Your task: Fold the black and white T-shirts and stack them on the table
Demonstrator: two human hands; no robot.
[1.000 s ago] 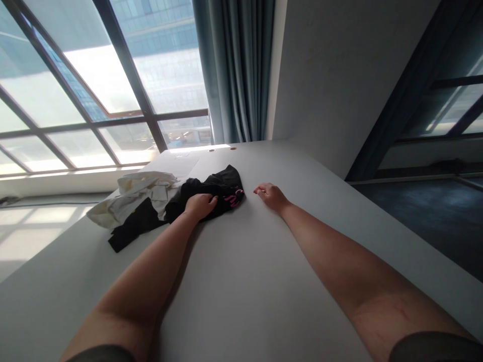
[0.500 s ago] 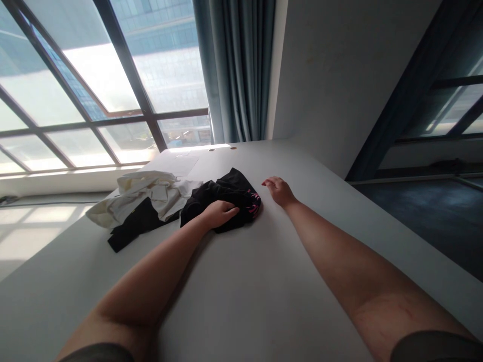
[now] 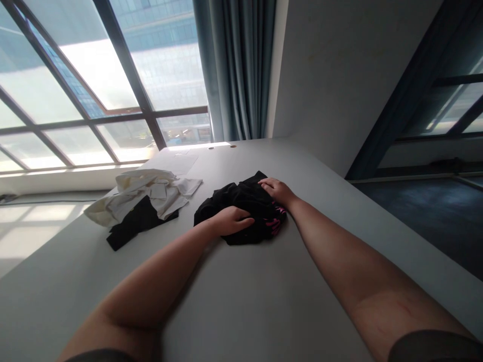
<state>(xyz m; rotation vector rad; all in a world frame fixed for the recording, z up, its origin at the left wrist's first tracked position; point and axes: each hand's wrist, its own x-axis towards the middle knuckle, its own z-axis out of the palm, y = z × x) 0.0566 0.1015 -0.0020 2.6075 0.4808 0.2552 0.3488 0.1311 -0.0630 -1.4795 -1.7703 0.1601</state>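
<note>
A crumpled black garment with pink print (image 3: 245, 193) lies bunched on the white table in front of me. My left hand (image 3: 232, 221) is closed on its near side, with the thumb towards the right and some fingertips hidden in the cloth. At the garment's far right edge rests my right hand (image 3: 276, 190), its fingers stretched out over the fabric. Left of the garment, and apart from it, are a rumpled white garment (image 3: 151, 188) and a folded black cloth piece (image 3: 138, 223) lying against its front.
The white table (image 3: 256, 301) reaches back to a blue-grey curtain (image 3: 236, 70) and a large window (image 3: 98, 65) at the left. A grey wall (image 3: 339, 75) rises behind the right side. Two small round holes sit near the table's far edge.
The black garment has slid to the right and a little nearer with my left hand, away from the white garment. My right hand, apart from it before, now touches it.
</note>
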